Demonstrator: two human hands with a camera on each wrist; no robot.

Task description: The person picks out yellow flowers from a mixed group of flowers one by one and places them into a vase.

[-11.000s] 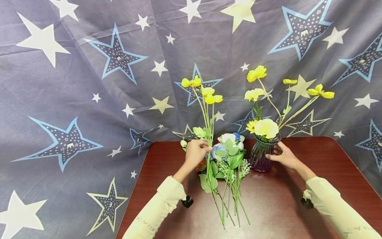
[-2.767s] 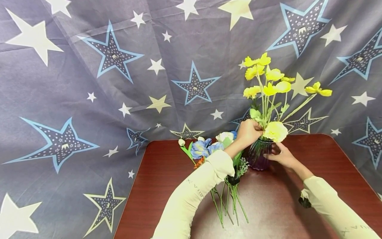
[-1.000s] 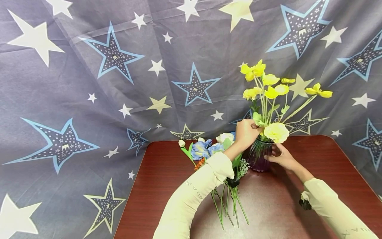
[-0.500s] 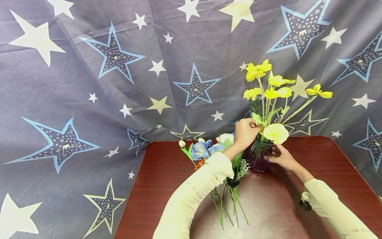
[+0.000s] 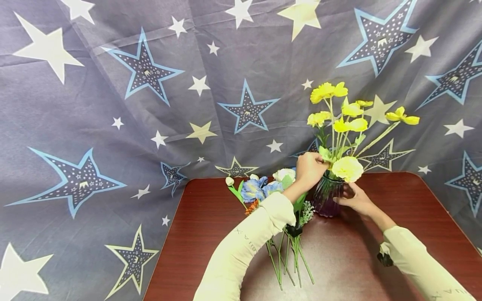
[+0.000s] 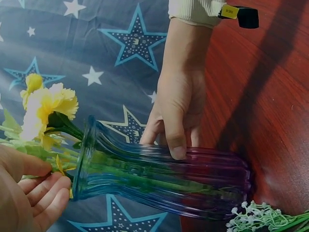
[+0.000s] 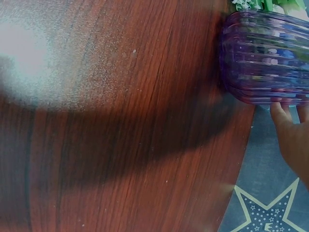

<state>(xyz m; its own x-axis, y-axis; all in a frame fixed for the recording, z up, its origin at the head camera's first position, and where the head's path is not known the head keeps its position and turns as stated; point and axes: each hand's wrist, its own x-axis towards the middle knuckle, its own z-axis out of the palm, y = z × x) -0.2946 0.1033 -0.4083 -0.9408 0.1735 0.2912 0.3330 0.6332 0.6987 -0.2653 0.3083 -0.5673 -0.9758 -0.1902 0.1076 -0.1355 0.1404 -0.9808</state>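
A ribbed glass vase, bluish at its neck and purple at its base, stands upright near the table's back edge. Yellow artificial flowers rise from it, and a pale yellow bloom hangs over the rim. My left hand pinches the yellow flower stems just above the mouth; in the left wrist view, its fingertips are beside the rim. My right hand grips the vase's right side, thumb in front. Stems show through the glass. In the right wrist view, only part of the right hand shows.
Left of the vase, several loose flowers lie on the red-brown table: blue ones, a white one, an orange one and small whitish sprigs. My left forearm partly covers them. A star-patterned cloth hangs behind.
Over these frames, my left hand has brought the yellow flower bunch from the left into the vase. In the last second the blooms sank slightly and leaned right. My right hand stayed on the vase.
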